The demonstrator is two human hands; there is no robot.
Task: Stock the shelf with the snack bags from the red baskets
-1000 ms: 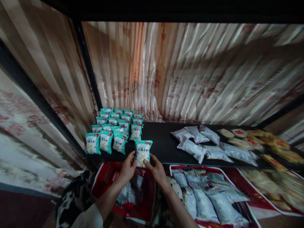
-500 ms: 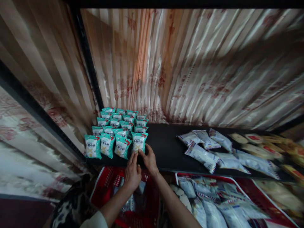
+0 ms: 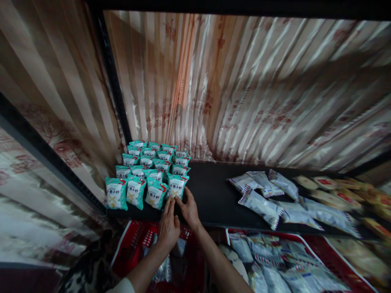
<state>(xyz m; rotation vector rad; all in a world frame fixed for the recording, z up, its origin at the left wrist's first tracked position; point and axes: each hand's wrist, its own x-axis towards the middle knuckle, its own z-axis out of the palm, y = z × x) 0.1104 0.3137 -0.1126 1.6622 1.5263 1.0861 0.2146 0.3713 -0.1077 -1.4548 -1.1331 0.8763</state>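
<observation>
Teal-and-white snack bags (image 3: 135, 191) stand upright in several rows at the left end of a black shelf. The front-right snack bag (image 3: 177, 186) has both my hands on it. My right hand (image 3: 188, 208) grips its lower right side, thumb on the front and fingers around the edge, partly hidden. My left hand (image 3: 170, 228) presses its fingertips together at the bag's lower front edge, close to the right thumb. This bag leans slightly beside its left neighbour in the front row.
On the black shelf (image 3: 210, 195), silver-white packets (image 3: 261, 205) lie loosely to the right, with yellowish packages (image 3: 336, 195) beyond. Below stand a red basket (image 3: 122, 248) with a few packets and another basket full of white packets (image 3: 275, 260). A metal post (image 3: 113, 77) and pleated curtain (image 3: 238, 89) bound the shelf.
The front-right snack bag has shifted slightly left and now leans closer to its neighbour, with both hands staying on it. The view has tilted slightly.
</observation>
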